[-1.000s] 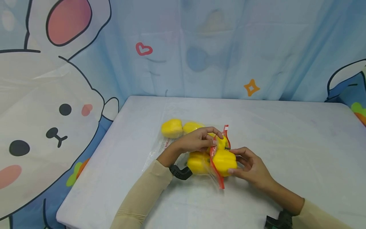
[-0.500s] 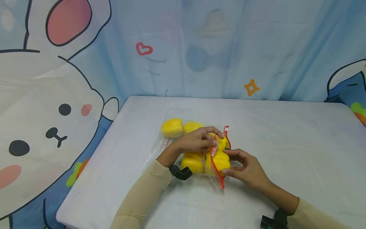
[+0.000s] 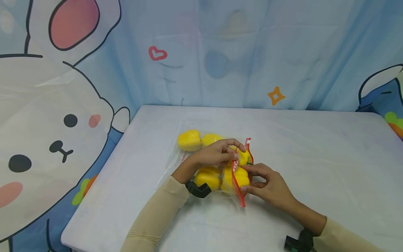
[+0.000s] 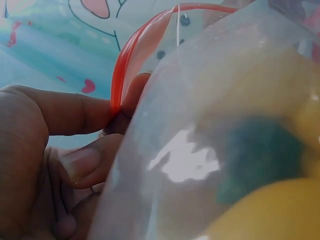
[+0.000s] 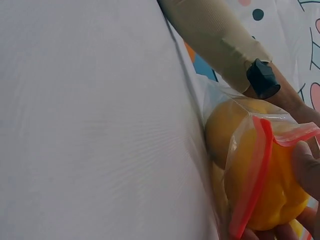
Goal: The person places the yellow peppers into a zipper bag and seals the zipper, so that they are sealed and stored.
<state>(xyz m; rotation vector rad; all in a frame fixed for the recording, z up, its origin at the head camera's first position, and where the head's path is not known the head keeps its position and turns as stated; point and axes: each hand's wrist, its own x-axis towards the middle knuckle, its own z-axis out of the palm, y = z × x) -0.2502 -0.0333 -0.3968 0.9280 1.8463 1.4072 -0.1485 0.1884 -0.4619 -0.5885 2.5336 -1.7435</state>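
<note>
A clear zip bag point(image 3: 170, 164) with a red zip strip point(image 3: 240, 196) lies on its side, its mouth to the right. My left hand point(image 3: 217, 153) pinches the red zip edge from above; the left wrist view has its thumb and finger at the red strip point(image 4: 118, 85). My right hand point(image 3: 272, 183) holds a yellow bell pepper point(image 3: 243, 176) between thumb and fingers, partly inside the bag mouth. Another pepper point(image 3: 244, 158) lies just beyond it at the mouth. Deeper inside are several more, such as a far-left pepper point(image 3: 189, 140) and a near one point(image 3: 207, 177). My left hand hides part of the bag.
The bag rests on a table with a white cloth point(image 3: 315, 147). Behind and to the left hangs a blue curtain point(image 3: 220, 52) printed with cartoon animals. Each wrist carries a black camera, like the left wrist's camera point(image 3: 198, 189).
My right hand has moved left, carrying the bell pepper further into the bag mouth. The near pepper inside has shifted left. My left hand keeps its pinch on the zip edge.
</note>
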